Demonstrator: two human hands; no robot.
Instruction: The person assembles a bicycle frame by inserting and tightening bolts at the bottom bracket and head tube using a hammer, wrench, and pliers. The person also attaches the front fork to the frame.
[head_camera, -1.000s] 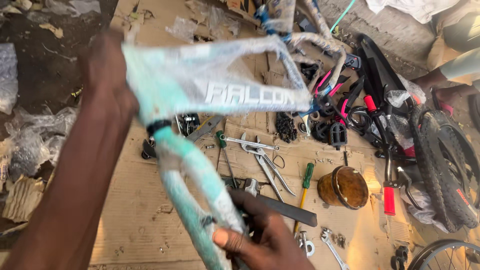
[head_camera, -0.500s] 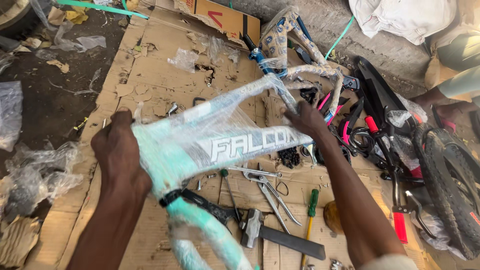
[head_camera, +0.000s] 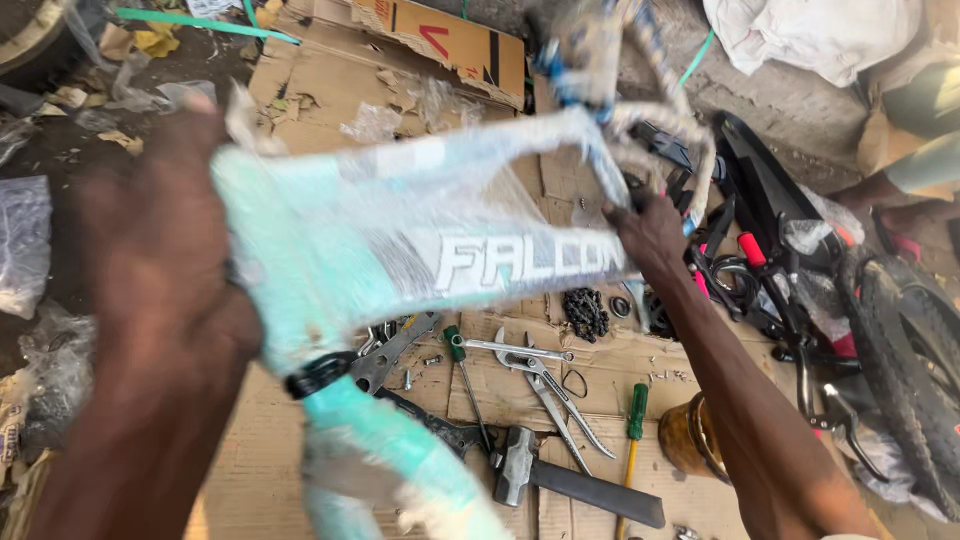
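Our grip is closing both hands, left (head_camera: 160, 290) and right (head_camera: 650, 235), around the plastic-wrapped mint-green bicycle frame (head_camera: 400, 250) above scattered tools (head_camera: 530, 380).

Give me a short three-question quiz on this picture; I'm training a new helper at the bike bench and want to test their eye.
1. True or false: both hands grip the plastic-wrapped bicycle frame.
2. Which tool lies on the cardboard nearest the bottom edge, below the frame? A) hammer B) saw C) tape measure
3. What colour is the handle of the screwdriver beside the brown round tin?

Key
1. True: the left hand holds the near end, the right hand the far end.
2. A, the hammer.
3. Green.
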